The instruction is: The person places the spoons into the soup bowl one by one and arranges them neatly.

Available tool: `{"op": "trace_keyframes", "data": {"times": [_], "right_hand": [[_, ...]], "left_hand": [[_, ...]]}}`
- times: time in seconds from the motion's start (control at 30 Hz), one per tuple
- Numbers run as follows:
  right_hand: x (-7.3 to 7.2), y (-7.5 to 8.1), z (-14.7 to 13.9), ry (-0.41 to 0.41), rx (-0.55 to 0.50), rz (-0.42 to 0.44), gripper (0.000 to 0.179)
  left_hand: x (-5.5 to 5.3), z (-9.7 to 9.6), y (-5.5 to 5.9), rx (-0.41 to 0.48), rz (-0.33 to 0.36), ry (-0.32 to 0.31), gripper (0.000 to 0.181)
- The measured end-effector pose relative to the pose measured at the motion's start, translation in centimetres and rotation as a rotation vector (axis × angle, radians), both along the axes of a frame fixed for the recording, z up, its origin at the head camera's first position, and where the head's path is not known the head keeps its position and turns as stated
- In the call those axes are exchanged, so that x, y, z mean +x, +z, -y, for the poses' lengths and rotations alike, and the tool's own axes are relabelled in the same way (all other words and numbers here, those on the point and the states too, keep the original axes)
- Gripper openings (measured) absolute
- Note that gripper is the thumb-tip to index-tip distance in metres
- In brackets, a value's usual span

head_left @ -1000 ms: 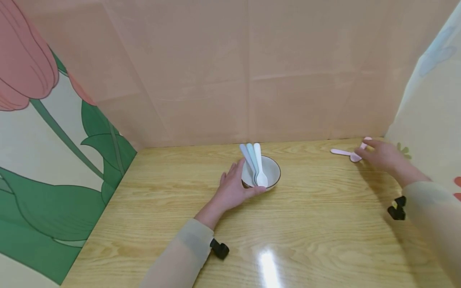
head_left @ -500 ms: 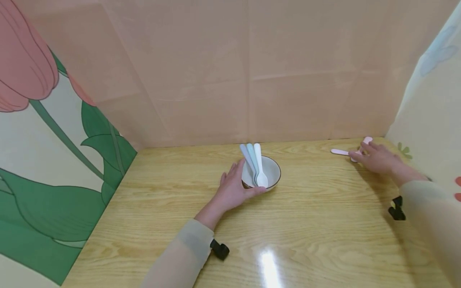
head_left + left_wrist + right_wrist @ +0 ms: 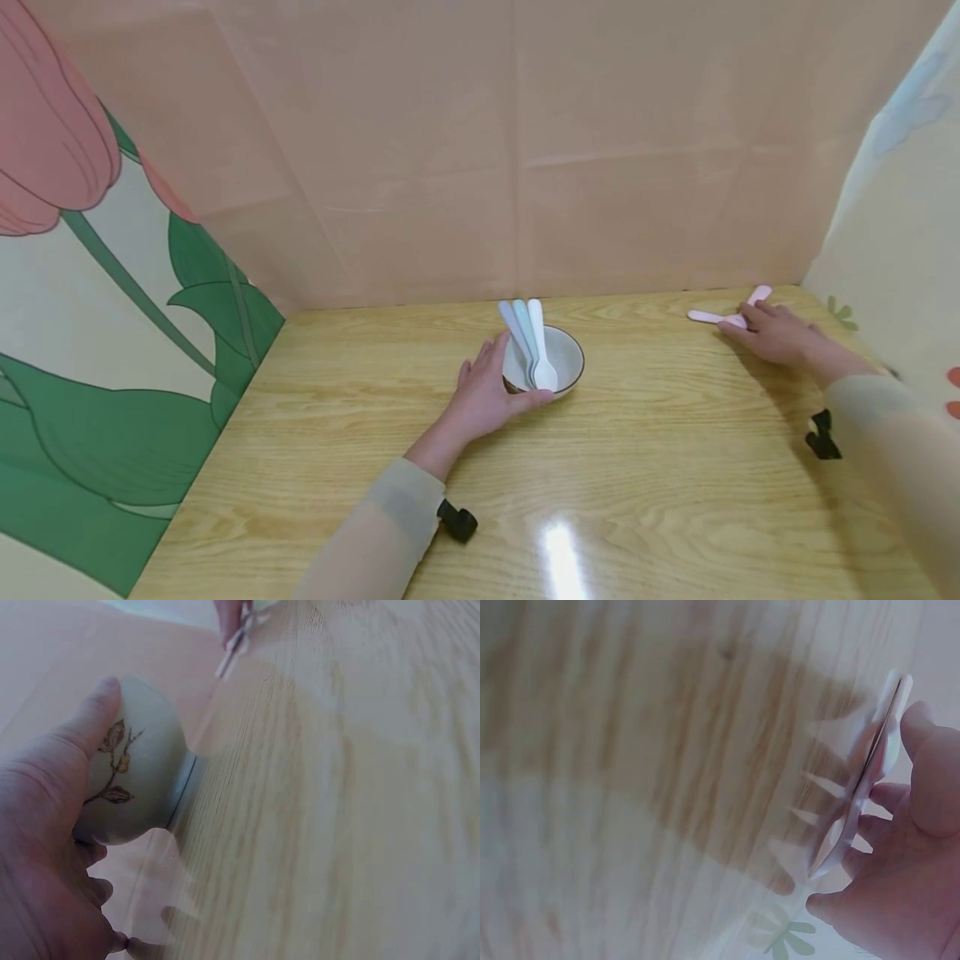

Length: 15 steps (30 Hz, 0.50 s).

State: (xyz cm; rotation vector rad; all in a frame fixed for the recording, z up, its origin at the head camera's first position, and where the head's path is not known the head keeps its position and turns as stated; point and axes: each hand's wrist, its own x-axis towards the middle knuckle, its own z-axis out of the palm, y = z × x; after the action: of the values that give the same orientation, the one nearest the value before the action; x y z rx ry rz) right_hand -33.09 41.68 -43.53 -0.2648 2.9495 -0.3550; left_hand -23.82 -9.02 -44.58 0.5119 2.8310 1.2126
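Near the middle of the head view, my left hand (image 3: 487, 392) grips a small white bowl (image 3: 566, 358) with a brown rim, thumb and fingers round its side. Its outer wall (image 3: 135, 772) in the left wrist view bears a brown branch pattern. Three spoons lean in the bowl: a lilac spoon (image 3: 513, 325), a light blue spoon (image 3: 525, 329) and a white spoon (image 3: 542, 350). At the far right, my right hand (image 3: 780, 333) touches two pink spoons (image 3: 705, 317) that cross on the table. Its fingers hide part of them, and whether they pinch is unclear.
The wood-grain table (image 3: 630, 467) carries everything. A pinkish-beige wall sheet (image 3: 420, 167) stands along its back edge. A tulip-patterned panel (image 3: 135, 333) borders the left, and a pale panel (image 3: 907, 275) stands close to my right hand.
My right hand has shifted slightly left and lower over the pink spoons, covering where they cross. The upper pink handle has swung slightly left. My left hand and the bowl stay put.
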Motion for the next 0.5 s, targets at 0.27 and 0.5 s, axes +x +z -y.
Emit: {"op": "trace_keyframes", "data": {"times": [0.27,0.5], "right_hand": [[1.1,0.1,0.4,0.04,0.008,-0.015,0.069],[2.2,0.1,1.2,0.094,0.047,-0.042,0.071]], "left_hand": [[0.0,0.0,0.0,0.007,-0.007,-0.008,0.119],[-0.1,0.1,-0.1,0.012,-0.02,-0.012,0.119]]}}
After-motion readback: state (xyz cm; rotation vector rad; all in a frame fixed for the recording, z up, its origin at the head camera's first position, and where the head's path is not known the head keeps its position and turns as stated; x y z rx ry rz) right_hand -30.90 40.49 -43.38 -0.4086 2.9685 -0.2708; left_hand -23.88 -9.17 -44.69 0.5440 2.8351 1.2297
